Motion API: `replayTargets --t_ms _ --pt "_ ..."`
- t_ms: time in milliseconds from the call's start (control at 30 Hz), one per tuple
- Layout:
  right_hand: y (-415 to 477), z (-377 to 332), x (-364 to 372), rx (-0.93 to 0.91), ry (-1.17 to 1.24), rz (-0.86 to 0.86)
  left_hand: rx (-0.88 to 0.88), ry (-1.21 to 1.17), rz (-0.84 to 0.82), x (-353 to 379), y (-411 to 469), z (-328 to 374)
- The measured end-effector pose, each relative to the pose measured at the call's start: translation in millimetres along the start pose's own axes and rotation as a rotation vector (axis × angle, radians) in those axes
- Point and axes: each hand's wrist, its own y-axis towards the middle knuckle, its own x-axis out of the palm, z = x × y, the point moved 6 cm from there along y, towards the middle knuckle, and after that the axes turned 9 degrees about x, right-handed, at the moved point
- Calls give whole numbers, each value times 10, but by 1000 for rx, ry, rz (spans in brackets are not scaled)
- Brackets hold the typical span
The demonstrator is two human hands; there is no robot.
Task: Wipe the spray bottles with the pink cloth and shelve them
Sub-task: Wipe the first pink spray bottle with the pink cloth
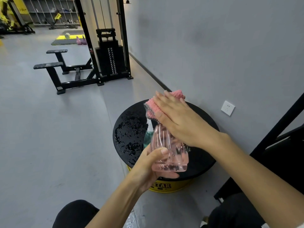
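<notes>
Head cam: my left hand [148, 167] grips the pink spray bottle [169, 145] by its base, neck tilted away from me. On top, my right hand [179, 119] lies flat, pressing the pink cloth [153, 102] along it.

a gym: a cable weight-stack machine [110, 51], kettlebells [80, 40] and floor mats [65, 41].

A left hand [148, 168] is gripping the base of a pink translucent plastic spray bottle [171, 152] while a flat right hand [179, 122] is pressing a pink ribbed cloth [176, 94] over its top. A teal spray bottle [147, 137] is standing just behind it on a wet, black-topped round yellow drum [130, 129].
</notes>
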Motion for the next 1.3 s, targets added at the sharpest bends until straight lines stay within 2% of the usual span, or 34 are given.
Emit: replayTargets --t_ms 100,300,433,567,767,933,1033,1300 --pt "80 9 3 15 -31 14 -5 -17 12 13 14 -19" --pt "-130 -21 116 -45 78 -111 -17 -56 29 -103 -11 -30" --pt "-42 89 79 10 -7 -51 -22 -52 32 -63 -30 -69" --pt "43 212 39 79 19 39 0 -57 12 -6 -33 -76" --pt "-207 143 194 9 98 -40 22 -89 29 -84 -22 -34" --pt "-36 283 80 77 67 49 -7 -69 9 -13 -37 -43" --pt "31 308 36 101 130 90 -3 -68 -2 4 -44 -59" --pt "-224 212 193 35 227 6 0 -76 -7 -41 -35 -40"
